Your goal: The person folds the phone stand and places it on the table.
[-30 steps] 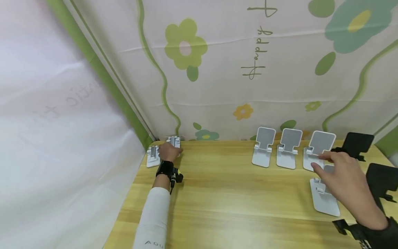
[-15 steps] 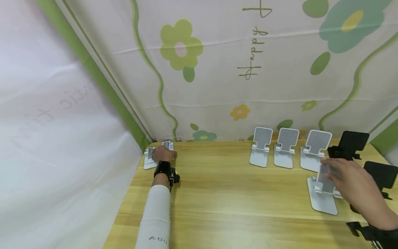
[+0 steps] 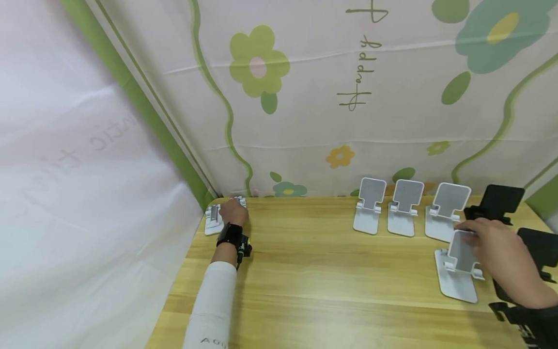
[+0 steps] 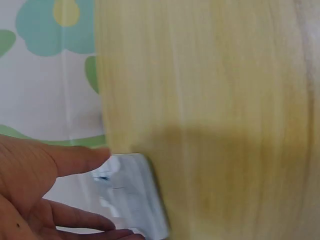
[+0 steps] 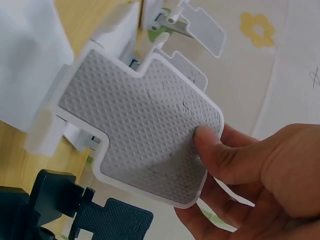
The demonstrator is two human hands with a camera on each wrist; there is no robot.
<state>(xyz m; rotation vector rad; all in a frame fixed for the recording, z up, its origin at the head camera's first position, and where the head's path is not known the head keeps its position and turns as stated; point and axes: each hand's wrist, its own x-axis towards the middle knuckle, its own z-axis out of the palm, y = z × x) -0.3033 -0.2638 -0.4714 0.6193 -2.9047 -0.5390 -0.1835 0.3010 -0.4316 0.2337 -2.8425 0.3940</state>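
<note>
At the table's far left corner my left hand holds a folded white phone stand. In the left wrist view the thumb lies at one end of it and the fingers at the other. Much of that stand is hidden by the hand in the head view. On the right, my right hand pinches the top of an unfolded white phone stand, thumb on the grey textured pad and fingers behind. Its base lies on the table and its plate is tilted up.
Another folded white stand lies left of my left hand. Three unfolded white stands, one of them the leftmost stand, line the back edge. Black stands stand at the far right. A printed curtain hangs behind the wooden table.
My right hand has closed its thumb and fingers on the upper plate, which has tilted up. The left hand has shifted its folded stand slightly left and nearer.
</note>
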